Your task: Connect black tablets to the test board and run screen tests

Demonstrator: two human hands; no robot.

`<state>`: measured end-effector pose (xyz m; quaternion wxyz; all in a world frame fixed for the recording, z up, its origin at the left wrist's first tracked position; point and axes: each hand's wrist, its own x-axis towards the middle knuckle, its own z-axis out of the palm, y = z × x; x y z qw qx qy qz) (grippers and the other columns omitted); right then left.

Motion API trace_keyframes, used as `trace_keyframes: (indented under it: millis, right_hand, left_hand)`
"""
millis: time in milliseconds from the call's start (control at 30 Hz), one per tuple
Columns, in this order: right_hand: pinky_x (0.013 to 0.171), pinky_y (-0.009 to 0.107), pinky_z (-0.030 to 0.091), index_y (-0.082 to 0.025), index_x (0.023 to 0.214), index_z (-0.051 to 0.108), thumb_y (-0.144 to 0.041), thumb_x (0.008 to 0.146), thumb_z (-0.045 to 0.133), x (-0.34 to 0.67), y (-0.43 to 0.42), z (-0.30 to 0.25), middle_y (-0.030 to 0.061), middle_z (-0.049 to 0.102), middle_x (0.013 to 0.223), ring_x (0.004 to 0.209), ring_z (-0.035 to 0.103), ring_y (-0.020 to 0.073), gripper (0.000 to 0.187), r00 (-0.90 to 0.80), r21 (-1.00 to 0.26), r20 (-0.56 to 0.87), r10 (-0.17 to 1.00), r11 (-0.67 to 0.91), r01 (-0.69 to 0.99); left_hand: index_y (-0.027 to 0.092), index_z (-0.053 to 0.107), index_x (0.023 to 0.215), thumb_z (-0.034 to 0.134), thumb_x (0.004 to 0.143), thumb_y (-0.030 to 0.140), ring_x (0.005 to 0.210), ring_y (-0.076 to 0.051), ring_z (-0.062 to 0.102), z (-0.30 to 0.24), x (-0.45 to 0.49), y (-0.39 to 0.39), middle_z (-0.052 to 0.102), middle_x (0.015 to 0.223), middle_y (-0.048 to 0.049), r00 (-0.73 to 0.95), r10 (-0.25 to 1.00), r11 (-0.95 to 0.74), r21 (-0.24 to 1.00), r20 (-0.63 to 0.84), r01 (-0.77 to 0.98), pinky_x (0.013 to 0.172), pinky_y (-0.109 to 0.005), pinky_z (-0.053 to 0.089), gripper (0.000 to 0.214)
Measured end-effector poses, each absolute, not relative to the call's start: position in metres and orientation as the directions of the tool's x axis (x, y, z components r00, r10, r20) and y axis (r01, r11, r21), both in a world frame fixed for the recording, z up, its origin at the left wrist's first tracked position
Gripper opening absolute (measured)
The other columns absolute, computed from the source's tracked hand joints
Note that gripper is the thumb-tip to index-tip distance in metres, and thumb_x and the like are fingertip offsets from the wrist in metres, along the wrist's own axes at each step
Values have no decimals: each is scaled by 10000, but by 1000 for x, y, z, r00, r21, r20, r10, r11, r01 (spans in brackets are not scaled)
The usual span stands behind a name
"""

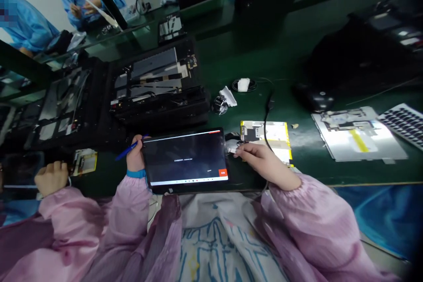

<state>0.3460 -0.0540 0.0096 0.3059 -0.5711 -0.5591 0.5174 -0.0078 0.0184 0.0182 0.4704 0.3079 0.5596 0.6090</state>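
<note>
A tablet (187, 158) with a lit, mostly dark screen and a red button lies before me at the bench edge. My left hand (135, 158), with a blue wristband, is closed at the tablet's left edge, and a blue pen (126, 151) sticks out from its fingers. At the tablet's right edge, my right hand (261, 158) pinches a small white and grey piece (234, 150); its exact kind is unclear. Beside that hand is a battery pack (280, 132) with yellow edges, crossed by a black cable (265, 128).
Black trays of opened tablets (155, 79) stand at the back left. A coiled cable (243, 85), a computer mouse (313, 97), a silver panel (363, 141) and a white sheet of dark labels (406, 123) lie around. A co-worker's hand (52, 178) rests at the left.
</note>
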Motion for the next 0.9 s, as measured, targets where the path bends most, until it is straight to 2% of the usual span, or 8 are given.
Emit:
trace_keyframes:
  millis: [267,367,500,700,900]
  right_hand:
    - [600,267,387,-176,726,665,-465,790,496,347,-52,5,19,620,662,649,556,148,341,-261,-934,-298,918,-224,279]
    - [656,283,416,-176,742,672,-469,795,488,347,-50,3,35,662,724,700,590,166,351,-278,-934,-292,915,-211,287]
    - [726,305,425,-182,751,666,-448,813,466,351,-46,5,48,693,800,756,611,183,339,-333,-918,-286,899,-157,365]
    - [632,288,390,-199,690,629,-365,837,430,355,-38,13,20,635,665,637,562,161,298,-427,-850,-269,863,-4,527]
    - [683,299,413,-205,706,609,-308,825,422,345,-41,16,36,673,748,712,602,183,244,-380,-808,-329,864,-49,588]
  left_hand:
    - [185,493,732,652,755,278,755,-172,665,21,-5,18,634,648,9,-309,945,37,974,-107,-224,700,-278,535,185]
    - [188,512,740,635,757,270,749,-163,653,19,-7,18,643,667,11,-296,953,8,985,-59,-173,692,-269,531,149]
    - [195,490,750,655,743,285,725,-161,643,16,-9,17,625,690,11,-207,978,-40,981,0,-188,686,-275,526,188]
    - [214,456,821,688,719,319,605,-137,597,18,-3,13,603,707,16,-112,993,-6,952,-29,-305,611,-277,514,275]
    - [214,420,826,652,751,314,599,-136,586,21,-1,11,616,717,1,-107,994,-12,946,-24,-324,582,-269,505,263]
